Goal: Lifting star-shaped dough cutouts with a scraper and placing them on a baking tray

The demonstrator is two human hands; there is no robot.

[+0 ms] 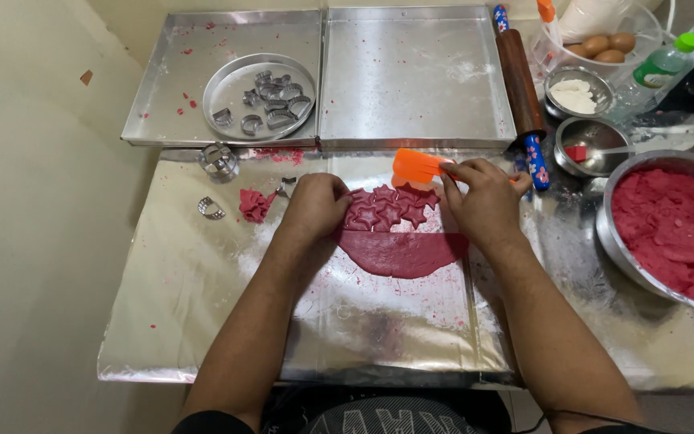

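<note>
A flat sheet of red dough (pixel 403 251) lies on the foil-covered work surface (pixel 202 273), its far half cut into several star shapes (pixel 387 210). My left hand (pixel 315 205) is curled with its fingers pressing down at the left edge of the stars; whether a cutter is under it is hidden. My right hand (pixel 485 197) holds an orange spatula (pixel 418 165), whose blade points left just beyond the stars. A small lump of red dough scraps (pixel 255 204) sits left of my left hand.
Two metal baking trays (pixel 411 76) lie beyond; the left one (pixel 154 96) holds a round plate of metal cookie cutters (pixel 271 100). Loose cutters (pixel 218 159) lie on the foil. A rolling pin (pixel 520 88), small bowls, eggs (pixel 604 44) and a large bowl of red dough (pixel 676 229) stand right.
</note>
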